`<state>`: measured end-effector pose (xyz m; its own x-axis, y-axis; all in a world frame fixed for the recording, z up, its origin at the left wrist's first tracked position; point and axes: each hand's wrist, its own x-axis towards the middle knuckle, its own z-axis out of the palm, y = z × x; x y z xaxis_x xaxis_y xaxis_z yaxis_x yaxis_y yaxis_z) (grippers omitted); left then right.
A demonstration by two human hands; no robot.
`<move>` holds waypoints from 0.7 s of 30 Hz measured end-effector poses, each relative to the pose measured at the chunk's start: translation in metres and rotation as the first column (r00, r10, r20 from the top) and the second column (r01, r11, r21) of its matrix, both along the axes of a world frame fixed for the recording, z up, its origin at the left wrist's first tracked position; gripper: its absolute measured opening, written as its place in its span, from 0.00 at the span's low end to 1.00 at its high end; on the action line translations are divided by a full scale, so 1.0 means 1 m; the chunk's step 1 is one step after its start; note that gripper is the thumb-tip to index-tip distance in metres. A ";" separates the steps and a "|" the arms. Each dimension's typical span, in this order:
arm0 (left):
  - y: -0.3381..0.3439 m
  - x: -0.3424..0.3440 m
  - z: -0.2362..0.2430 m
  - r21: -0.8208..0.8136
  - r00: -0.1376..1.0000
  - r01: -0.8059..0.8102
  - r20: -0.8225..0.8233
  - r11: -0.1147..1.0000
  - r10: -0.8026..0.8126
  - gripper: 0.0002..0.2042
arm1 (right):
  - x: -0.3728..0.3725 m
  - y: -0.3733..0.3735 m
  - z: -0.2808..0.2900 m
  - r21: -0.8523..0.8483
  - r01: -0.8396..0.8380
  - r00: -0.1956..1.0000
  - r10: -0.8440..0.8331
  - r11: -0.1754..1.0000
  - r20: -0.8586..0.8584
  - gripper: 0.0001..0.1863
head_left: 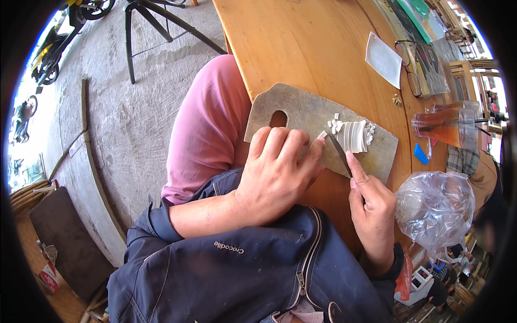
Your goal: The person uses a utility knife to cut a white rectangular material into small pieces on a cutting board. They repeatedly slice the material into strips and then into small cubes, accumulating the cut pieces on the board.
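A worn wooden board [307, 107] with an oval hole lies at the table's near edge. Above its near edge, my left hand [274, 175] is closed, pinching a small white piece [322, 134] between thumb and forefinger. My right hand [374, 204] grips a narrow dark tool [339, 149], a knife or a file; which one I cannot tell. Its tip is beside the white piece, and my forefinger stretches along it. On the board, thin white strips [353, 136] sit side by side in a row, with small white bits [334, 126] scattered at both ends.
The board rests on a wooden table [301, 48]. To the right are a white sheet [383, 59], eyeglasses [409, 67], a glass of amber drink [444, 126], a small blue plastic piece [420, 154] and a clear plastic bag [435, 207]. My pink-clad knee [207, 118] is left of the board.
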<state>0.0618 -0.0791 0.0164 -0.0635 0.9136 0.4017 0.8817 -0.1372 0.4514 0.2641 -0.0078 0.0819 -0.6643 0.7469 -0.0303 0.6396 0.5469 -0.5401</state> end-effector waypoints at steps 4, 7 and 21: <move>0.001 0.000 0.000 0.004 1.000 -0.003 -0.020 1.000 0.003 0.27 | 0.000 0.001 -0.005 0.034 -0.014 1.000 0.015 0.999 -0.007 0.36; 0.002 -0.001 -0.001 -0.005 1.000 0.012 -0.022 1.000 -0.012 0.28 | 0.000 0.005 -0.006 0.054 -0.024 1.000 0.024 0.998 -0.010 0.36; 0.006 -0.011 -0.002 0.038 0.994 0.070 -0.092 0.997 -0.066 0.24 | 0.001 0.008 -0.004 0.061 -0.085 0.994 0.080 0.995 0.079 0.40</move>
